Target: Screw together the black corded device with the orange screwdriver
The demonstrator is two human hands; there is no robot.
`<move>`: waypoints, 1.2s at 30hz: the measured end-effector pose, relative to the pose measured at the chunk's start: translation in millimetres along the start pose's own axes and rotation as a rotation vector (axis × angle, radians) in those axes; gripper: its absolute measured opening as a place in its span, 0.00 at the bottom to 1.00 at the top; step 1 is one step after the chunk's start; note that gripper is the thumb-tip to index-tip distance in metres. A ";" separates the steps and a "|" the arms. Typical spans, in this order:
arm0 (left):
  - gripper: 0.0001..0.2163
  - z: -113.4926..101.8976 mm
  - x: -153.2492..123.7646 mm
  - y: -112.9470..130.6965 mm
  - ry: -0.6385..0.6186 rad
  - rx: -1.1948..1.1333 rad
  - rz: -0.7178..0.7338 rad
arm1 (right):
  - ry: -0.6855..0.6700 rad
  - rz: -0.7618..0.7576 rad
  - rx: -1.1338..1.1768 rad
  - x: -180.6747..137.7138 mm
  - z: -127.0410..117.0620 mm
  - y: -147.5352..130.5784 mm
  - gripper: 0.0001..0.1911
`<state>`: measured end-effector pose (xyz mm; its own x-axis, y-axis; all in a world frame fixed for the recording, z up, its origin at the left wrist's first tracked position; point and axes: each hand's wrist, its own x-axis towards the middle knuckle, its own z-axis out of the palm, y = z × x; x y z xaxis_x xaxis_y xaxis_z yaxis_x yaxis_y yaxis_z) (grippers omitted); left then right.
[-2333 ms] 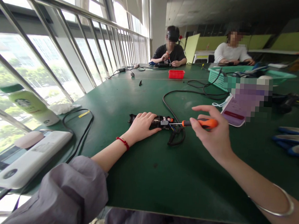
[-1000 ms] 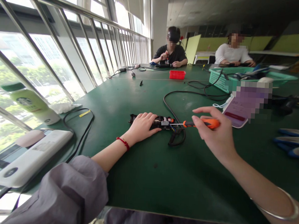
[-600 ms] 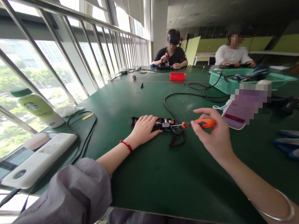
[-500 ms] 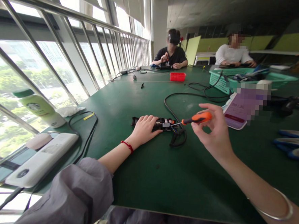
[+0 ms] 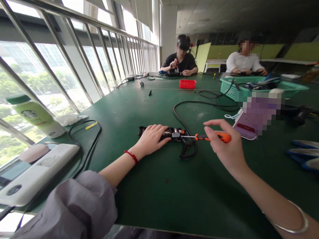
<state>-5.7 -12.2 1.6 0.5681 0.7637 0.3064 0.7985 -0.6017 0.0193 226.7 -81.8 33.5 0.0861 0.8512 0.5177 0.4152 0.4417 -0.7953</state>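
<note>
My left hand [image 5: 153,138] rests over a long black device [image 5: 178,133] lying on the green table, with fingers wrapped across its body. The device's right end is opened up, showing metal parts and small coloured wires; a black cable runs from it. In my right hand [image 5: 228,147] is an orange and black screwdriver [image 5: 212,137], its handle lying between thumb and fingers. The shaft points left, nearly level, and its tip reaches the opened end of the device. Whether the tip sits in a screw is too small to tell.
Beyond stand a red box [image 5: 187,84] and a green basket [image 5: 228,88] of tools. A propped phone [image 5: 247,123] and gloves [image 5: 311,154] are at right. At left are a bottle [image 5: 35,117] and a white power bank [image 5: 37,175]. Two people sit across the table.
The screwdriver has tipped from a slant to nearly level, its handle lower and slightly farther right. My right fingers have shifted along the handle. My left hand still covers the device.
</note>
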 end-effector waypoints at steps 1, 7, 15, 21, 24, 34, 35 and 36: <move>0.21 0.6 0.3 0.0 0.001 0.003 0.000 | -0.011 0.005 -0.005 -0.2 -0.3 0.4 0.09; 0.20 3.6 1.2 -0.4 0.012 0.020 0.001 | 0.058 -0.108 0.028 -0.6 1.9 -1.4 0.24; 0.20 4.3 1.5 -0.3 0.016 0.038 -0.002 | 0.024 -0.079 0.032 -3.4 4.2 1.3 0.15; 0.20 2.9 2.1 0.9 0.007 0.041 0.001 | 0.025 0.020 0.007 -1.6 2.8 1.8 0.11; 0.19 2.4 2.0 1.3 0.002 0.040 -0.002 | 0.023 -0.031 0.001 -2.5 2.9 1.2 0.10; 0.19 2.4 1.6 2.0 -0.006 0.048 -0.004 | 0.046 0.018 0.000 -3.2 2.0 4.7 0.09; 0.19 2.3 1.6 2.2 -0.005 0.049 -0.005 | 0.060 -0.014 0.009 -3.2 2.2 4.0 0.11; 0.19 2.2 1.7 2.3 -0.005 0.050 -0.005 | 0.074 -0.054 0.021 -3.1 2.3 3.2 0.15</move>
<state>-2.5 -11.7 0.1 0.5651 0.7680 0.3014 0.8102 -0.5855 -0.0271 225.7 -82.4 28.6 0.1310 0.8031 0.5813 0.4019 0.4930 -0.7717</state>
